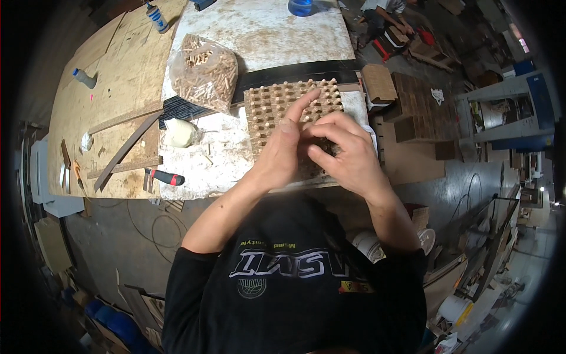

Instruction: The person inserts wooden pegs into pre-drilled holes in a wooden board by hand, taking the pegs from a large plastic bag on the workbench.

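Many pegs (267, 125), upright in rows: seated in a board (250, 109) on the tabletop (295, 41), toward its near edge and squarely before the person, presumably so both hands can reach every row.

Left hand (278, 154): above the board's near left part, one finger stretched toward the far side. Grip: partly open; whether something small is held, cannot tell.

Right hand (352, 154): above the board's right part, fingers bent, thumb drawn in toward the left hand. Grip: curled; whether it pinches a peg, cannot tell, the fingertips being partly hidden.

Bag (223, 48), one, clear: full of loose pegs, left and far of the board, likely put there for a short reach.

Container (178, 133), one, pale: left of the board, nearer than the bag, probably within reach too.

Tool (167, 177), one, red-and-black handle: near left edge, handle end to the right, seemingly for easy pick-up.

Dark strip (127, 151), one: farther left, aslant, apparently laid aside.

Bottles (84, 77), two: far left, well apart from the board, perhaps to avoid knocks.

Co-worker (386, 9), one: far right, beyond the tabletop.
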